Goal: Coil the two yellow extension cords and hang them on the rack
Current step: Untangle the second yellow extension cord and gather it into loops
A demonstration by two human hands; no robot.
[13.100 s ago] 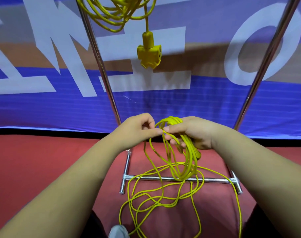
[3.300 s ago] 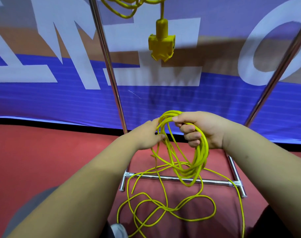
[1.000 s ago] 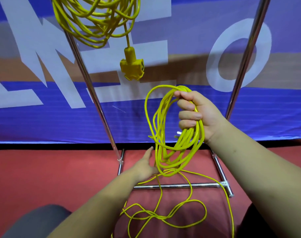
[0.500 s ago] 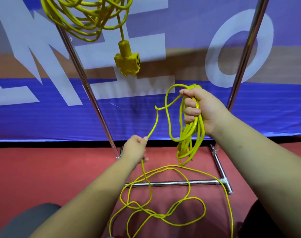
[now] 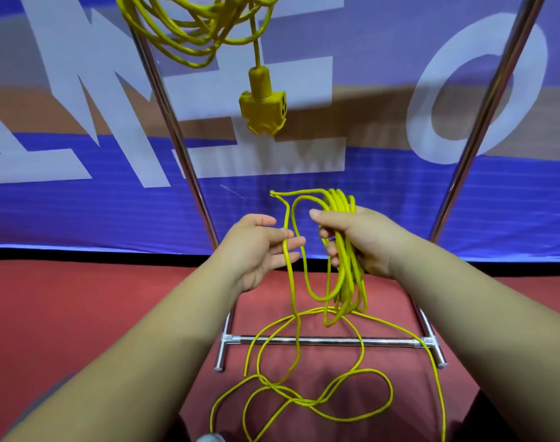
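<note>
Red floor point(image 5: 80, 314) before rack point(image 5: 320, 340): yellow cord point(image 5: 345, 260), limp and light, I judge; right hand point(image 5: 364, 240), fingers curled round its loops; left hand point(image 5: 256, 247), fingers spread against 1 strand; grip bundled top.

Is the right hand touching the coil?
Touching. In the head view, the right hand curls its fingers round the coil; the loops pass through its grip and hang below.

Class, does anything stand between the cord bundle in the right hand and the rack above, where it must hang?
Partly: the hung coil and its dangling socket sit above-left of the bundle; the space to their right looks free.
</note>
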